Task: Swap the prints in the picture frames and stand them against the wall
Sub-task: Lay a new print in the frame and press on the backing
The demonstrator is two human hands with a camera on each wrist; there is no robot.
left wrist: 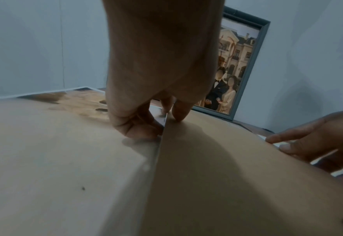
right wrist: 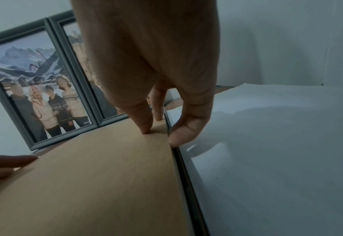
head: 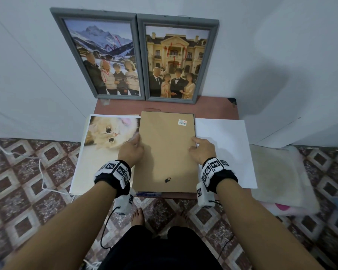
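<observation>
A picture frame (head: pixel 166 152) lies face down on the small red table (head: pixel 217 108), its brown backing board (left wrist: pixel 217 175) (right wrist: pixel 95 183) up. My left hand (head: pixel 132 149) (left wrist: pixel 164 121) grips its left edge, with curled fingers beside the edge and one fingertip on the board. My right hand (head: pixel 200 151) (right wrist: pixel 160 131) grips the right edge the same way. A cat print (head: pixel 105 137) (left wrist: pixel 55 151) lies to the left and a white sheet (head: pixel 224 149) (right wrist: pixel 277 143) to the right. Two grey frames lean on the wall: a mountain print (head: pixel 100 53) (right wrist: pixel 35 89) and a mansion print (head: pixel 176 59) (left wrist: pixel 233 71).
The board carries a barcode sticker (head: pixel 182 122) and a small hanging hook (head: pixel 167 180). A pale cushion (head: pixel 277 172) lies on the tiled floor to the right. A white cable (head: pixel 41 172) runs along the floor on the left. My bare feet (head: pixel 138 217) stand before the table.
</observation>
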